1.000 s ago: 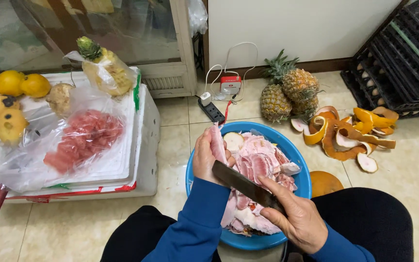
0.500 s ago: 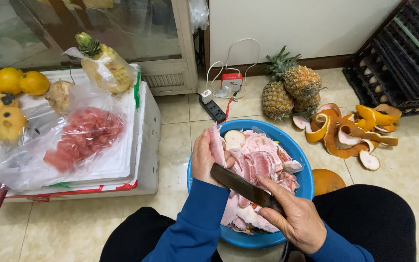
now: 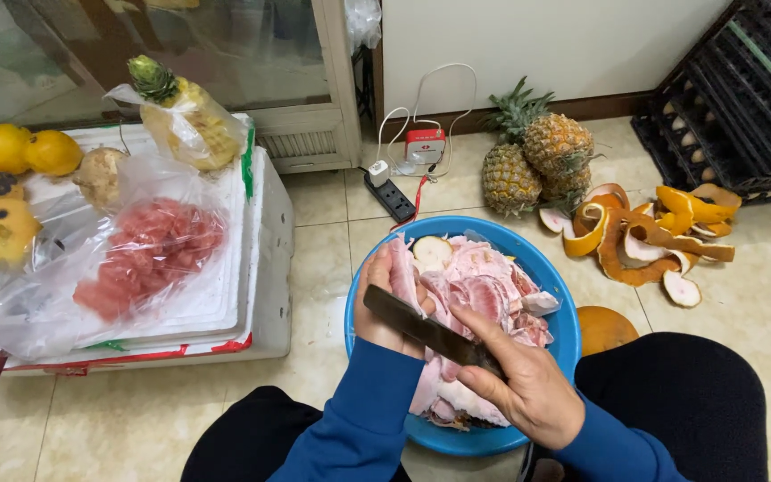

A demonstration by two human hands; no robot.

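The right hand (image 3: 533, 388) grips a knife (image 3: 430, 330) by its handle, fingers closed around it. The blade extends left, across to the left hand (image 3: 385, 299). The left hand holds a pink fruit piece (image 3: 401, 272), fingers wrapped behind it. Both hands sit above a blue basin (image 3: 555, 330) filled with pink pith scraps. Beyond the basin lie peels (image 3: 635, 241) and pineapples (image 3: 537, 156).

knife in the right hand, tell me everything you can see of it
The knife has a long, dark, flat blade, dull and metal-looking. It lies slanting across the blue basin, its tip up by the left hand and its handle hidden inside the grip of the right hand. The blade rests against a pink pomelo piece that the left hand holds, above the heap of pink peeled fruit.
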